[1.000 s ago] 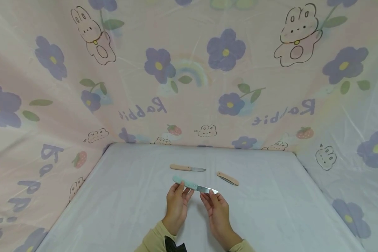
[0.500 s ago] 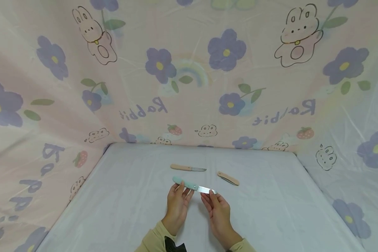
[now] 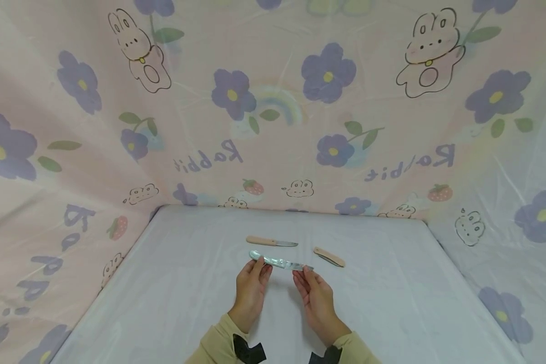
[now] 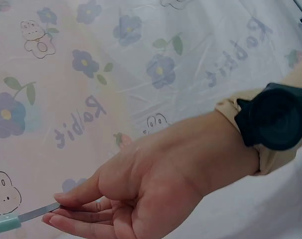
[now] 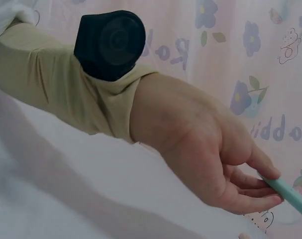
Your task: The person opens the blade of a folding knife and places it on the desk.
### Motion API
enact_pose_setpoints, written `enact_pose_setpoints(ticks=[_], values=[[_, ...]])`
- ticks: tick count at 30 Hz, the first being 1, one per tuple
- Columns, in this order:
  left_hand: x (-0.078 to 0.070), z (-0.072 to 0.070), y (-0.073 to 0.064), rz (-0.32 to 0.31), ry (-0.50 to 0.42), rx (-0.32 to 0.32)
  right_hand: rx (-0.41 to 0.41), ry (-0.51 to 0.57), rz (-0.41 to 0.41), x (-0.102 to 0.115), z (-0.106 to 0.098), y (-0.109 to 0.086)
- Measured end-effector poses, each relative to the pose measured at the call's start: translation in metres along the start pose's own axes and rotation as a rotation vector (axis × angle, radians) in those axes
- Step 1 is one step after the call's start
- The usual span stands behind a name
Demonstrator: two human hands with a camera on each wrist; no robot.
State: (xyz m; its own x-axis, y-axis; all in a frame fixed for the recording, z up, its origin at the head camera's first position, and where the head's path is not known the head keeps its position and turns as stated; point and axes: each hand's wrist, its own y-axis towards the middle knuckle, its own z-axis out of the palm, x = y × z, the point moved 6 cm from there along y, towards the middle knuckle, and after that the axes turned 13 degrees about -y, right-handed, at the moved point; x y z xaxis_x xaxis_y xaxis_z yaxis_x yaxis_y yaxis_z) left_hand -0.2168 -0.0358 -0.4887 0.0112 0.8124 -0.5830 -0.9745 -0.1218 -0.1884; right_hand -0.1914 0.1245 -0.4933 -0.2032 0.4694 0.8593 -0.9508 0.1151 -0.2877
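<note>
A mint-green folding knife [image 3: 273, 261], its blade swung out, is held up level across both hands in the head view. My left hand [image 3: 249, 290] pinches the handle between thumb and fingers. The right hand [image 3: 318, 298] pinches the blade close to its tip. Seen in the left wrist view, the right hand [image 4: 151, 184] has thumb and fingertips on the end of the blade [image 4: 39, 212], with the mint handle beyond. In the right wrist view the left hand [image 5: 205, 149] grips the end of the handle [image 5: 287, 194]; the blade lies outside that view.
Behind the held knife, an unfolded knife with a tan handle [image 3: 261, 241] lies on the white-covered table [image 3: 391, 298]. A folded tan knife [image 3: 329, 257] lies to its right. Patterned cloth walls [image 3: 273, 126] enclose the back and sides.
Both hands have lifted the mint-green knife slightly away from me and turned it, so its handle now shines. The two tan knives stay where they were.
</note>
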Motion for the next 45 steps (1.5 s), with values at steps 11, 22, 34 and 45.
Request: enact_pose_setpoints(ticks=[11,22,34,45], values=[[-0.007,-0.001,0.007,-0.013,-0.061,-0.083,0.004,0.054,0.049,-0.002,0.005,0.015],[-0.005,-0.024,0.035,-0.047,0.034,-0.126,-0.014,-0.033,0.051,-0.009,0.008,0.036],[-0.007,-0.043,0.065,-0.077,0.207,-0.152,-0.042,-0.074,0.12,-0.025,0.011,0.07],[-0.006,-0.05,0.08,-0.117,0.265,-0.126,-0.072,-0.123,0.21,-0.028,0.014,0.081]])
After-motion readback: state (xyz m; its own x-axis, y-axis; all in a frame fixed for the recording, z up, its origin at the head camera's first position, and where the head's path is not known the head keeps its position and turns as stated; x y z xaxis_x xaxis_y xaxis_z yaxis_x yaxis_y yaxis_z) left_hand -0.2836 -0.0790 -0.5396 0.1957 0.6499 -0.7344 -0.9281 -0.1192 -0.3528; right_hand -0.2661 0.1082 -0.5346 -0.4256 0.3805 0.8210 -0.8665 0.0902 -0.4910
